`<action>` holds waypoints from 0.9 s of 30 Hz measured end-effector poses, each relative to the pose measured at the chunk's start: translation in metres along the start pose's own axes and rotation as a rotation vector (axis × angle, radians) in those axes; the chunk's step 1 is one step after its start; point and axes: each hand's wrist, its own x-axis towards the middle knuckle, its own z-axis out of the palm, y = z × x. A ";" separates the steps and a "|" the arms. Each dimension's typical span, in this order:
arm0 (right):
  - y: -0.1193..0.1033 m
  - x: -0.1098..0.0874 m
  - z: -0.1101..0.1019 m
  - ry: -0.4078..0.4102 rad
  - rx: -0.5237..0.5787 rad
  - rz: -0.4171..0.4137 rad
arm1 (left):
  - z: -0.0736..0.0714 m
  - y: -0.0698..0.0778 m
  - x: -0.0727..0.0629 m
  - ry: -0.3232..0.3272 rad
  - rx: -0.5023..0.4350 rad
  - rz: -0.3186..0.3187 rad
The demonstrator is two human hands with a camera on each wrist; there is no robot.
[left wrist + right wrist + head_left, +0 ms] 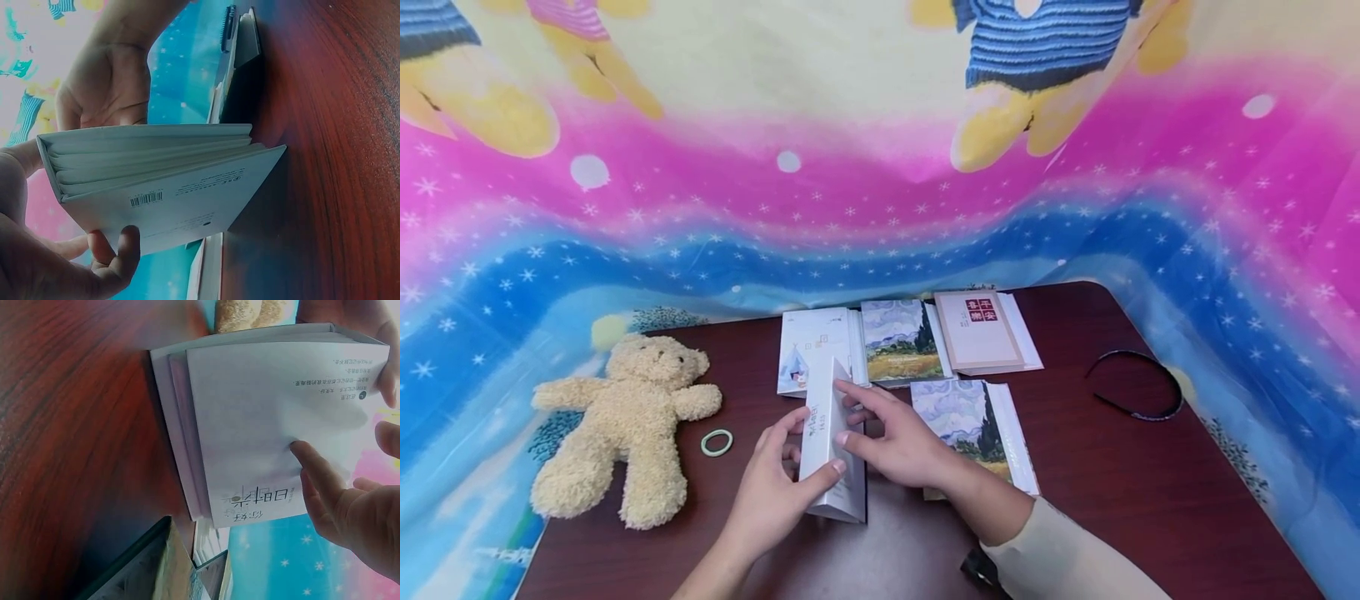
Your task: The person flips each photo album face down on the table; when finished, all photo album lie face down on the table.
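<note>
A white hardcover book [822, 442] with dark lettering stands upright, spine up, its covers slightly spread at the lower edges. My left hand [775, 487] grips it, thumb on the near part and fingers on the left cover. A barcode shows on the back cover [181, 203] in the left wrist view, with the fingertips bent against it. On the other side, my right hand [904, 437] touches the book with loosely extended fingers. The right wrist view shows a fingertip on the printed front cover [256, 419], the thumb held apart from it.
Behind lie a white book with a tent picture [793, 346], a landscape-painted book [898, 342] and a beige book with red characters [977, 333]. Another landscape book [955, 425] lies by my right wrist. A teddy bear [632, 425], green ring [717, 442] and black headband [1176, 400] flank them.
</note>
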 end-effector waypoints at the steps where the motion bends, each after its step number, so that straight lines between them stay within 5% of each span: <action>1: 0.000 0.000 0.000 0.001 -0.002 0.000 | 0.000 0.000 0.000 0.001 0.001 0.002; 12: -0.001 0.001 0.000 0.032 0.003 -0.014 | 0.006 -0.001 0.000 0.023 -0.018 0.045; 27: 0.003 -0.001 0.001 0.080 0.031 -0.010 | 0.009 0.000 -0.003 0.012 -0.184 0.060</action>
